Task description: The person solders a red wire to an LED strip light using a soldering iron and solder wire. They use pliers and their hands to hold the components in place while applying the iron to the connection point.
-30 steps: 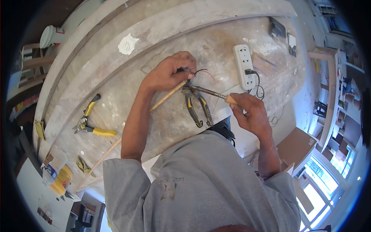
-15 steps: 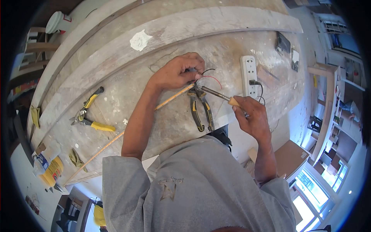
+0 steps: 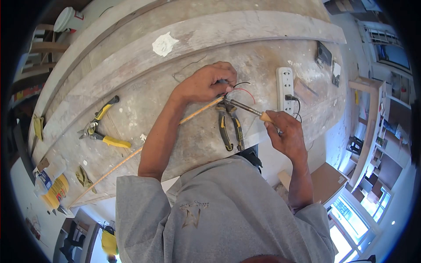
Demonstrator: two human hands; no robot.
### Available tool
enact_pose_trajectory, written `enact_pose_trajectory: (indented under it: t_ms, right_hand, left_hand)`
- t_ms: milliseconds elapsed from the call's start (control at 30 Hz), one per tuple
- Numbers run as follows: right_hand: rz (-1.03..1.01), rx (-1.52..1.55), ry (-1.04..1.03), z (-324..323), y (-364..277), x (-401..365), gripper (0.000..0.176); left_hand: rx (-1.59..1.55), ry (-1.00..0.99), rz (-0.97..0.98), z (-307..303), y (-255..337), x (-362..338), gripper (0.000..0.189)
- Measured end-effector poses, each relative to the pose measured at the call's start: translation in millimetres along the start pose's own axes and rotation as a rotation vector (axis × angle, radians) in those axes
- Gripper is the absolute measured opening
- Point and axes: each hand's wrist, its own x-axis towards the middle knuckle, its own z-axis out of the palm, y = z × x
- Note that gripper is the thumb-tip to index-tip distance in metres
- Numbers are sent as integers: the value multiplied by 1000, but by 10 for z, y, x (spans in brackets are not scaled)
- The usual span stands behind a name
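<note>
My right hand grips a soldering iron by its wooden handle, its tip pointing left to the end of a thin yellowish LED strip. Beside that tip my left hand is closed in a pinch. A red wire and a black wire come out at its fingertips; the exact joint is hidden by the fingers. Pliers with black-and-yellow handles lie under the strip's end, their jaws partly covered. The strip runs down-left beneath my left forearm.
A white power strip with a black plug lies to the right. Yellow-handled cutters rest on the left of the worktable. A long curved board spans the far side. A yellow-labelled bottle stands at the left corner.
The view has shifted slightly, so the table things sit a little differently in the picture. Both hands keep their hold, with the iron's tip still at the strip's end.
</note>
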Motion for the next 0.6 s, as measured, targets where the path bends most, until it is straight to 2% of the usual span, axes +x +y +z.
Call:
enact_pose_trajectory:
  t_ms: [600]
  right_hand:
    - [12, 3, -9, -30, -22, 26, 30]
  left_hand:
    - [52, -3, -21, 17, 5, 22, 13]
